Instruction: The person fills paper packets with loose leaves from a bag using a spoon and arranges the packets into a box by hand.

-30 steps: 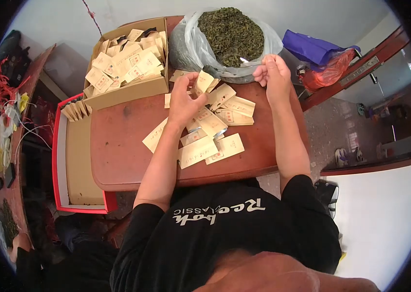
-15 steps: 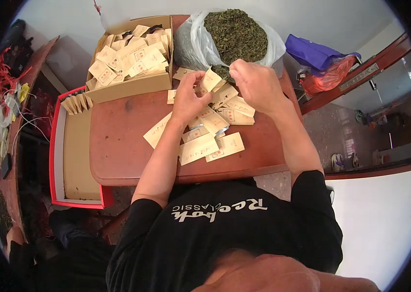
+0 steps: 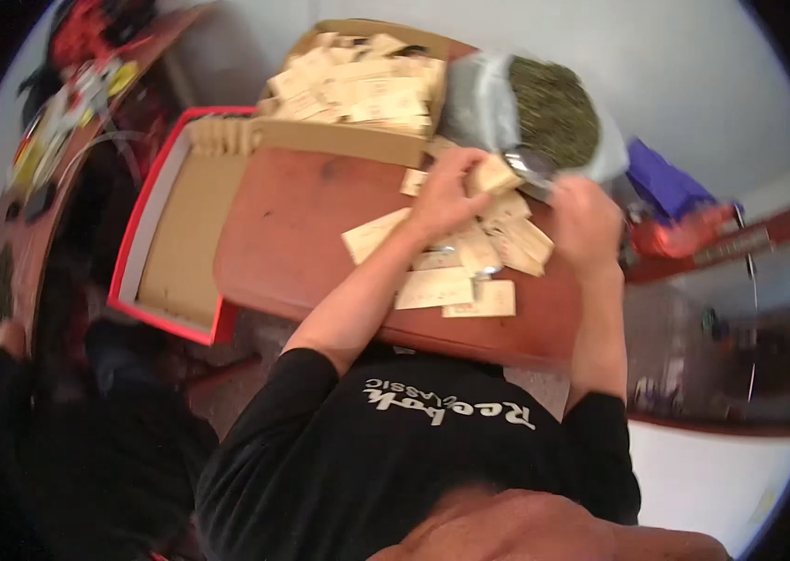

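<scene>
Paper packet [image 3: 496, 175], metal spoon [image 3: 529, 163], between hands [image 3: 449, 194] [image 3: 588, 224]

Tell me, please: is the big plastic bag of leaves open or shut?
Open. The plastic bag has its mouth spread wide, and the dark green leaves show uncovered inside it.

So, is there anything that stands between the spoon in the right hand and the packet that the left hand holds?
Nothing visible does: the spoon in the right hand is close beside the packet in the left hand. Blur hides whether they touch.
</scene>
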`<action>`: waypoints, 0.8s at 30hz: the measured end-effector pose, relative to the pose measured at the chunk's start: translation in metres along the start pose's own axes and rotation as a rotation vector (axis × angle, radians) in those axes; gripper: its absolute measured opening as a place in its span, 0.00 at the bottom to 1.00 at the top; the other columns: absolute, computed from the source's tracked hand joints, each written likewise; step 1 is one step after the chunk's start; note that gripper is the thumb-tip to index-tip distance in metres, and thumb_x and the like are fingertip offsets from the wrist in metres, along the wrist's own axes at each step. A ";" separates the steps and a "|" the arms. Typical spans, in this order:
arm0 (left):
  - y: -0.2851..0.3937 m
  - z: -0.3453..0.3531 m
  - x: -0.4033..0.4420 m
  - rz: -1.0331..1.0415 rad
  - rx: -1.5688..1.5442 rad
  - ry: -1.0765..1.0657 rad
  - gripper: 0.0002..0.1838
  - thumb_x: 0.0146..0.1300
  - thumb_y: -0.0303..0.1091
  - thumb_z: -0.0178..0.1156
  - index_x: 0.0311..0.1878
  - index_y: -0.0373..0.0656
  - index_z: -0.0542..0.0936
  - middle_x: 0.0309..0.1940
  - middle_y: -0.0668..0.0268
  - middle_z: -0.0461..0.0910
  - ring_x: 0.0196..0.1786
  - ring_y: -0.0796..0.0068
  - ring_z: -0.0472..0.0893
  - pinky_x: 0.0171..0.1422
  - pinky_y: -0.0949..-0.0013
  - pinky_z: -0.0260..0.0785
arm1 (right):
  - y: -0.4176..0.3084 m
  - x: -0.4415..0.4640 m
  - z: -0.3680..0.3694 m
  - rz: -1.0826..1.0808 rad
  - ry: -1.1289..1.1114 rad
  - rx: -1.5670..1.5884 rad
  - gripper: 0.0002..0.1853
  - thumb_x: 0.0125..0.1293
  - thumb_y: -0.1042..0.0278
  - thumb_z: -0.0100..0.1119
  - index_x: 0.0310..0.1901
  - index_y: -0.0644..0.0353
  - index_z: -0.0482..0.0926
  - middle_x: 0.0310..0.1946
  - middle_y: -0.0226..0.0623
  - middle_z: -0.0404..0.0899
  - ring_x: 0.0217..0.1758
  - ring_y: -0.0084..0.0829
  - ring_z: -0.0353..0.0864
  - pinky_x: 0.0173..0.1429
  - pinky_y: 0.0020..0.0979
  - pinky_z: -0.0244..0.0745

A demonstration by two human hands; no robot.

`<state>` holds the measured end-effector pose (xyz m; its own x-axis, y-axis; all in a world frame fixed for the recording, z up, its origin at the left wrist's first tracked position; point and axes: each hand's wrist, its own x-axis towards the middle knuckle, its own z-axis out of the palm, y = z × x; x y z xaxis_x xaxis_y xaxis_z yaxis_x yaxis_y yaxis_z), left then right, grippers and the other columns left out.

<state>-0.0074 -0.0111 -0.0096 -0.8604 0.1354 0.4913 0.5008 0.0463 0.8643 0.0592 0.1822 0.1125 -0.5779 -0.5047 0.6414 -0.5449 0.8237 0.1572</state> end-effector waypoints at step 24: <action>-0.181 -0.391 -0.045 -0.462 0.251 0.552 0.27 0.53 0.24 0.66 0.58 0.38 0.74 0.44 0.61 0.83 0.45 0.71 0.83 0.41 0.70 0.77 | 0.071 -0.193 0.044 1.092 0.694 0.989 0.14 0.72 0.73 0.57 0.29 0.53 0.64 0.18 0.27 0.68 0.16 0.17 0.61 0.19 0.19 0.55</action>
<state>-0.0960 -0.4122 -0.1467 -0.8768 -0.4644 0.1247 0.0276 0.2103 0.9772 0.1058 0.3265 -0.0329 -0.7093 0.6077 0.3571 -0.3962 0.0751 -0.9151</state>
